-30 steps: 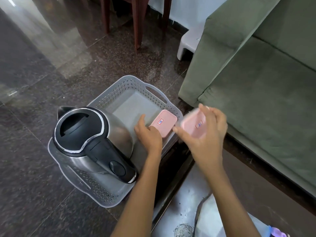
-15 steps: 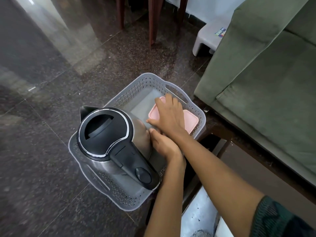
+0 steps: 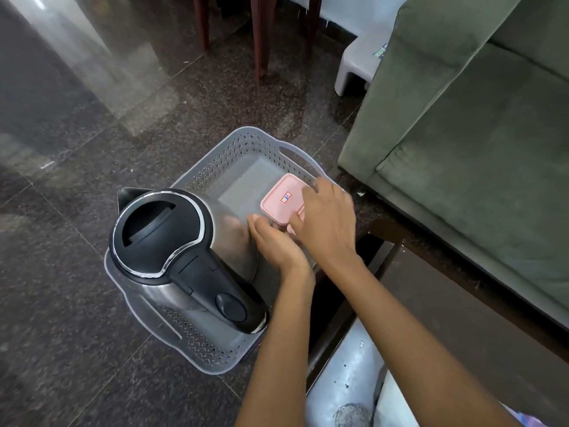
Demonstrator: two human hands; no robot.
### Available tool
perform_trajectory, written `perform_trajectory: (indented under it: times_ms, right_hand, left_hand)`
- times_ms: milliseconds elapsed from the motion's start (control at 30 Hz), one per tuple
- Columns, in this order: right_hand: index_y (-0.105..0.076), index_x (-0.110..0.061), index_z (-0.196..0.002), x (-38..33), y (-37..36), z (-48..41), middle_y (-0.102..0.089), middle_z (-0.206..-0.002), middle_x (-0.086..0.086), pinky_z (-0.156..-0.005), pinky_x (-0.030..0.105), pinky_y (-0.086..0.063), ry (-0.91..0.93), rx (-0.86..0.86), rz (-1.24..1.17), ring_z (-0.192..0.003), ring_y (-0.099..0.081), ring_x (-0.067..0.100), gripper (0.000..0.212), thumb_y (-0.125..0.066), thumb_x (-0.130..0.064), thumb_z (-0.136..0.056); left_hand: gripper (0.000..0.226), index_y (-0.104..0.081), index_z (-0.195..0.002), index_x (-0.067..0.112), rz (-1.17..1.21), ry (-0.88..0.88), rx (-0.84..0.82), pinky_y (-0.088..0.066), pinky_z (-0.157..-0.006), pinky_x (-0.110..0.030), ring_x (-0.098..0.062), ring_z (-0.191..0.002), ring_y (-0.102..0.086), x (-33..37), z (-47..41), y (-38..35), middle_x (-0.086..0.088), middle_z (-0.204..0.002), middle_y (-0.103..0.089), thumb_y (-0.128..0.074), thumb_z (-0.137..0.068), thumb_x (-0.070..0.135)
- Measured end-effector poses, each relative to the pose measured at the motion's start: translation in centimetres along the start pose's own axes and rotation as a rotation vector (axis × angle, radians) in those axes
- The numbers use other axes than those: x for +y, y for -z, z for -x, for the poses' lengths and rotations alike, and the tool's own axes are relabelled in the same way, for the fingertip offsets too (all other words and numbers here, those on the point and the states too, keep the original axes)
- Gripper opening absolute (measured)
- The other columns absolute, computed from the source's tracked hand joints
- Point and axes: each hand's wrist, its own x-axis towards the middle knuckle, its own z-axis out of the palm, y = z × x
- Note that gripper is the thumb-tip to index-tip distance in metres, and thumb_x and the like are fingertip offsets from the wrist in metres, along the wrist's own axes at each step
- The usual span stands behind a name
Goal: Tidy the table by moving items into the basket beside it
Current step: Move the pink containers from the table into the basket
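Note:
A grey perforated basket stands on the floor. In its near half sits a steel kettle with a black lid and handle. A pink lidded box lies flat in the far right corner. A second pink box lies beside it, mostly hidden under my right hand, which rests palm down on it with fingers relaxed. My left hand is low between the kettle and the first box, fingertips touching that box's near corner.
A green sofa stands close on the right of the basket. A white step stool and dark wooden chair legs are behind. The table's corner shows at the bottom right. The dark stone floor spreads to the left.
The second pink box went from the air into the basket beside the first. My right hand, pressed flat over both boxes, has slid back to the right, uncovering the first box.

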Motion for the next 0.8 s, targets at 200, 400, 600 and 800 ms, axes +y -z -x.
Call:
perform_trajectory:
  times_ms: [200, 400, 600, 800]
  right_hand:
    - [-0.064, -0.013, -0.089, 1.9, -1.0, 3.0, -0.059, -0.099, 0.014, -0.087, 0.042, -0.031, -0.001, -0.078, 0.271, -0.089, -0.057, 0.032, 0.045, -0.077, -0.046, -0.061]
    - [-0.066, -0.015, -0.079, 1.7, -2.1, 2.7, -0.060, -0.089, 0.010, -0.082, 0.040, -0.031, -0.036, -0.022, 0.227, -0.081, -0.057, 0.031, 0.032, -0.078, -0.035, -0.059]
    - [-0.062, -0.017, -0.091, 2.7, -0.4, 4.4, -0.057, -0.109, 0.008, -0.094, 0.042, -0.027, -0.011, 0.166, 0.018, -0.101, -0.052, 0.031, 0.011, -0.059, -0.022, -0.083]
    - [-0.064, -0.019, -0.101, 9.1, 3.3, 11.8, -0.057, -0.123, 0.007, -0.094, 0.038, -0.028, -0.174, 0.337, -0.165, -0.115, -0.043, 0.025, 0.022, -0.060, -0.021, -0.080]
  left_hand:
    - [0.061, -0.054, -0.116, 0.020, -0.075, -0.116, -0.019, -0.045, -0.097, -0.035, -0.012, -0.106, -0.058, 0.4, -0.7, -0.1, 0.005, -0.116, -0.062, -0.037, -0.069, 0.055]
    - [0.084, -0.043, -0.137, 0.019, -0.126, -0.093, -0.010, -0.040, -0.107, -0.039, -0.021, -0.122, -0.053, 0.2, -0.4, -0.1, -0.003, -0.138, -0.051, -0.039, -0.062, 0.056]
    - [0.049, -0.043, -0.133, 0.011, -0.460, -0.548, -0.006, -0.022, -0.105, -0.012, -0.021, -0.131, -0.038, -0.4, 4.2, -0.5, -0.009, -0.142, -0.041, -0.044, -0.085, 0.004]
    - [0.030, -0.064, -0.104, 0.013, -0.738, -0.853, -0.450, -0.041, -0.095, -0.019, -0.012, -0.105, -0.058, -4.7, 12.0, -1.0, 0.002, -0.107, -0.064, -0.043, -0.082, 0.007]
